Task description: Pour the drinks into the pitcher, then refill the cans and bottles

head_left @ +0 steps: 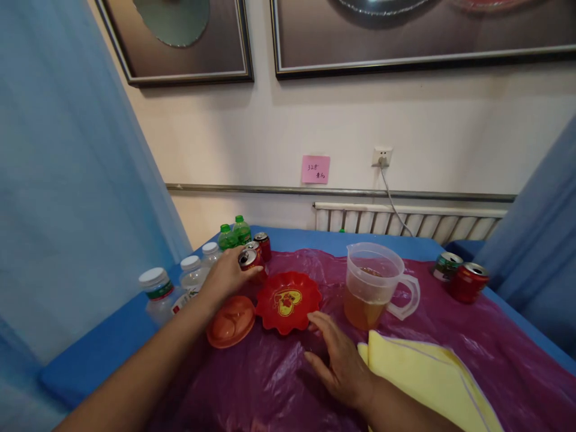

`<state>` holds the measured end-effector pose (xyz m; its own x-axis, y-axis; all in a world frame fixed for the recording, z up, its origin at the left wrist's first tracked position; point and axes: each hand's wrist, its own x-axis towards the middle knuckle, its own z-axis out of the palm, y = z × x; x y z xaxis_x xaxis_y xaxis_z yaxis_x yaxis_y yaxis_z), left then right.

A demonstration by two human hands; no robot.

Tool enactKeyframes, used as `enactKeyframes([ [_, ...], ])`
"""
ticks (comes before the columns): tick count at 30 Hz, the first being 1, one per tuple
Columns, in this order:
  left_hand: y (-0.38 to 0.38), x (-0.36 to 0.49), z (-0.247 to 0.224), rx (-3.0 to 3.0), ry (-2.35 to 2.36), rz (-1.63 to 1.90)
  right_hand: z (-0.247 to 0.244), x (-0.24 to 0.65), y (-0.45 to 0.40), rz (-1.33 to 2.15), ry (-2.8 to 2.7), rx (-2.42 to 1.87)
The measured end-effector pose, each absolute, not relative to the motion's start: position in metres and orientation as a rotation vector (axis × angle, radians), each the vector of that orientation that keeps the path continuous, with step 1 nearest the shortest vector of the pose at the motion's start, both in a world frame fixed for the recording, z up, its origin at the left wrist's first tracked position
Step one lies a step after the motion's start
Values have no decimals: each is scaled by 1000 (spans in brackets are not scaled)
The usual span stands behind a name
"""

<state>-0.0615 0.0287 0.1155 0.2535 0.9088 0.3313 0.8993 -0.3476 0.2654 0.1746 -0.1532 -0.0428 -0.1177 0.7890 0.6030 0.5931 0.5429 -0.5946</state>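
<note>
My left hand (pixel 227 273) is closed round the nearest red soda can (pixel 249 258), whose opened top shows; the fingers on its far side are partly hidden. Beside it lies a red scalloped plate (pixel 302 289) with a yellow heart print. My right hand (pixel 339 360) holds nothing, fingers apart, with its fingertips at the plate's right front rim; whether they touch it I cannot tell. An orange-red round divided dish (pixel 230 321) sits left of the plate, under my left forearm. To the right stands a translucent pitcher (pixel 369 291) partly filled with amber liquid.
More red cans (pixel 262 247) and green-capped bottles (pixel 242 229) stand at the back left, white-capped bottles (pixel 155 288) along the left. A yellow cloth (pixel 418 372) lies at front right. Two cans (pixel 468 283) stand far right. Purple plastic sheeting (pixel 270 384) covers the blue table.
</note>
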Motion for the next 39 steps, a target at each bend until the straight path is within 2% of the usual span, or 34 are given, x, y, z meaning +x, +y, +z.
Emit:
enactKeyframes([
  [4,59,-63,108,2566,1949,397,-37,176,-154,310,-1866,-1154],
  [14,69,-62,92,2631,1987,268,-29,176,-154,424,-1932,-1084],
  [20,21,-76,93,2782,1937,311,-28,177,-156,434,-1918,-1074],
  [27,-60,-106,43,2678,1698,25,-25,177,-157,362,-1897,-1011],
  [39,-103,-101,35,2607,1607,-3,-26,176,-156,246,-1893,-971],
])
